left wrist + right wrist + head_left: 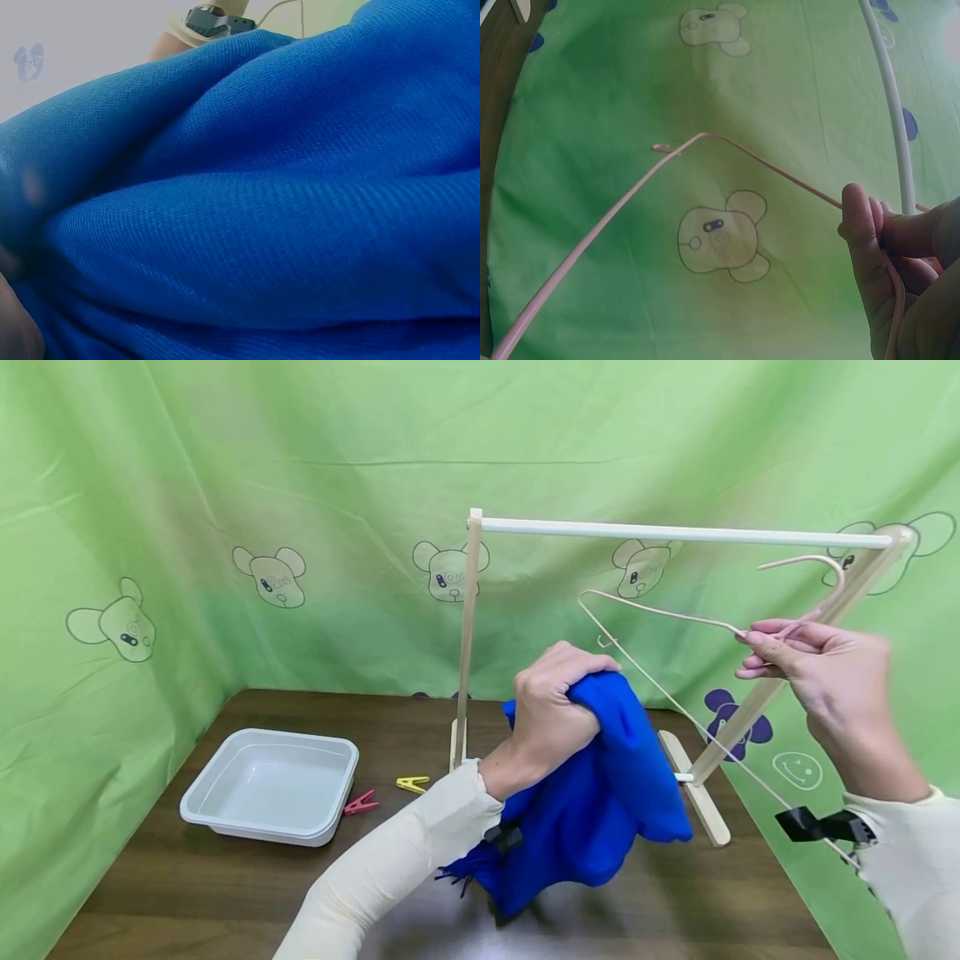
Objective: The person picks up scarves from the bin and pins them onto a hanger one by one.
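A blue fringed scarf (592,802) hangs in folds from my left hand (551,714), which grips it from above over the table. Its ribbed cloth fills most of the left wrist view, where the scarf (285,240) hides nearly everything behind it. My right hand (832,681) pinches a thin pink wire hanger (660,610) near the base of its hook. The hook points up, just below the rack's bar at the right. In the right wrist view, one shoulder of the hanger (592,232) stretches away from the right hand (900,262). Scarf and hanger are apart.
A wooden rack with a white bar (675,532) stands on the brown table (247,893), behind the hands. At the left sit a white basin (270,785), a red clothespin (362,803) and a yellow clothespin (412,784). Green printed curtains (337,460) surround the table.
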### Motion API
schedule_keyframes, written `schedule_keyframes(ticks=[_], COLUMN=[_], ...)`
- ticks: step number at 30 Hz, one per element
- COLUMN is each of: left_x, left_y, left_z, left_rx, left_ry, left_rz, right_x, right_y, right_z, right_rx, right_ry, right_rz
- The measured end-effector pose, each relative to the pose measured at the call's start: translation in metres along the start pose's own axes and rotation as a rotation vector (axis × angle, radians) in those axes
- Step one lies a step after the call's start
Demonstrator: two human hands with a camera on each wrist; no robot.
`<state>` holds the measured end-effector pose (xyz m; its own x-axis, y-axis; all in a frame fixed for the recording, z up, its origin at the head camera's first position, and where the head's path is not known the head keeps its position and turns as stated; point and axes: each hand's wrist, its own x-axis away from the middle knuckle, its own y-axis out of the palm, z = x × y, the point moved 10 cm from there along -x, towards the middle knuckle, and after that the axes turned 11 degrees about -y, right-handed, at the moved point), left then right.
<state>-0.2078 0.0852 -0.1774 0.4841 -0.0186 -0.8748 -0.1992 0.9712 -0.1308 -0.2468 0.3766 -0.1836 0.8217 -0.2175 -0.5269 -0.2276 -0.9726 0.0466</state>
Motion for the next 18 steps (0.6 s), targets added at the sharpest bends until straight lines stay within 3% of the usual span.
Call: schedule_keyframes(ticks=[8, 18], left_x=[-0.003, -0.008], left_y=[0.004, 0.009], left_z=[0.003, 0.014], left_rx=[-0.005, 0.007], left_ry=[-0.013, -0.001], left_rz=[-0.002, -0.018], right_x=[0.005, 0.010], right_y=[0.010, 0.024], right_z=[0.009, 0.018], right_rx=[0.093, 0.153], right_ry=[0.050, 0.047], right_rz=[-0.022, -0.054])
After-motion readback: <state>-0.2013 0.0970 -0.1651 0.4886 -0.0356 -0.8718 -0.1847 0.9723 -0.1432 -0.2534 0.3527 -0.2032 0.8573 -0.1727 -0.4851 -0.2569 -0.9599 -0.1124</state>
